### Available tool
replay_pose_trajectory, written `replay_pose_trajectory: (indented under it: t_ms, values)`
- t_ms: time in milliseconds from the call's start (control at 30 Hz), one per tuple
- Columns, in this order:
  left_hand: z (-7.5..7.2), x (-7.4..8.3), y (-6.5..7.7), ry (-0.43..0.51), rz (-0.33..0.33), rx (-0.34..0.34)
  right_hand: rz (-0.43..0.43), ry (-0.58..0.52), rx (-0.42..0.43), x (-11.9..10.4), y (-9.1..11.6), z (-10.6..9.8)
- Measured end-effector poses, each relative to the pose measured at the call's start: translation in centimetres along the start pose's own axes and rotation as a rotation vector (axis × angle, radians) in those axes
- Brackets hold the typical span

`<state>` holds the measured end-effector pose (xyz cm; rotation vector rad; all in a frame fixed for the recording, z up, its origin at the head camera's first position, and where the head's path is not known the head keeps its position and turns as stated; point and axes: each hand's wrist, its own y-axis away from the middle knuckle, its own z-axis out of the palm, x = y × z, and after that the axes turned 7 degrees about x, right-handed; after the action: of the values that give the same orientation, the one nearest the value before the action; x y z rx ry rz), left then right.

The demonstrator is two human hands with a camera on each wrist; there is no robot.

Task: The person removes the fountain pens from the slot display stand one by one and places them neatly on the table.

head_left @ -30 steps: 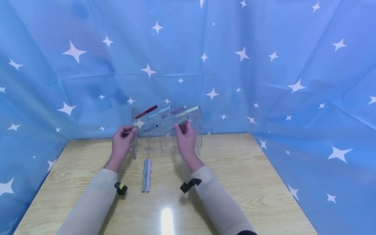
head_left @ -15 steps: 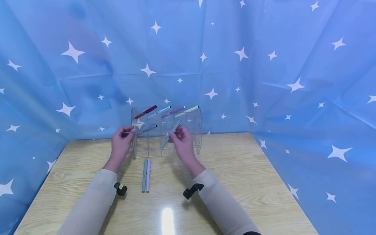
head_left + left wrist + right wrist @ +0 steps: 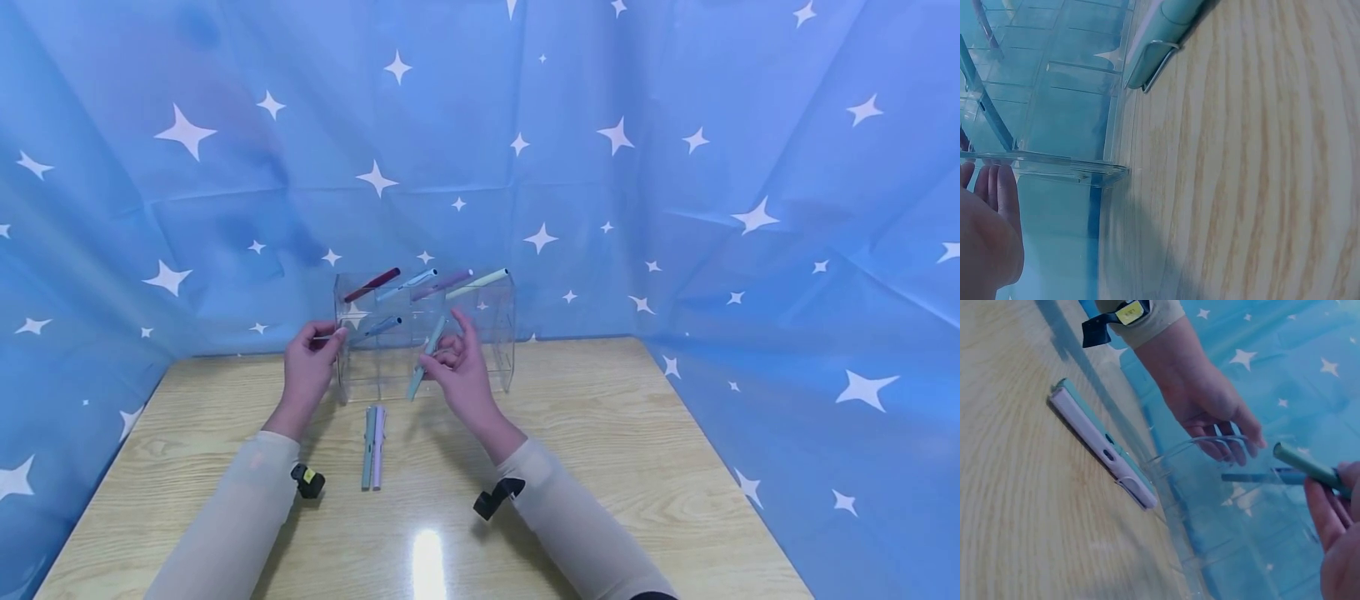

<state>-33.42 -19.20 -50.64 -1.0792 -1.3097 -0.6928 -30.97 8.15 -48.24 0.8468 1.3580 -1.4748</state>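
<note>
Head view: near the centre of the frame the right hand (image 3: pixel 459 375) pinches a teal pen (image 3: pixel 425 357) that slants from upper right down to lower left, in front of the clear acrylic organiser (image 3: pixel 501 350) standing at the far edge of the wooden counter (image 3: pixel 637 467). The index finger is raised and the other fingers curl round the pen. Left of centre, the left hand (image 3: pixel 309 367) grips the organiser's left wall with thumb and fingers. Four pens lie tilted across the organiser's top: red (image 3: pixel 372 285), blue (image 3: pixel 407 285), purple (image 3: pixel 442 285) and pale green (image 3: pixel 478 284). Another blue pen (image 3: pixel 378 327) sits lower, inside the box. Below the organiser a teal-grey pen (image 3: pixel 368 447) and a lilac pen (image 3: pixel 379 447) lie side by side, touching, on the counter.

Left wrist view: at lower left, the fingertips (image 3: pixel 999 187) press against the clear wall edge; a pen's clip end (image 3: pixel 1150 62) shows at the top.

Right wrist view: at the right edge the fingers (image 3: pixel 1329 519) clamp the teal pen (image 3: pixel 1307 465); the pair of pens (image 3: pixel 1100 447) lies at left of centre
</note>
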Motion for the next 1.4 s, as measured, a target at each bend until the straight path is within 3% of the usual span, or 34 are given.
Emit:
replay_pose_trajectory:
  t_ms: [400, 900, 1400]
  values:
    - [0.0, -0.3, -0.2, -0.007, -0.005, 0.007, 0.037, 0.005, -0.036, 0.2, 0.9, -0.5]
    - [-0.2, -0.3, -0.2, -0.021, -0.007, -0.004, 0.207, 0.052, -0.145, 1.6, 3.5, 0.2]
    - [0.2, -0.6, -0.5, 0.008, 0.005, 0.024, 0.356, 0.21, -0.251, 3.4, 5.6, 1.7]
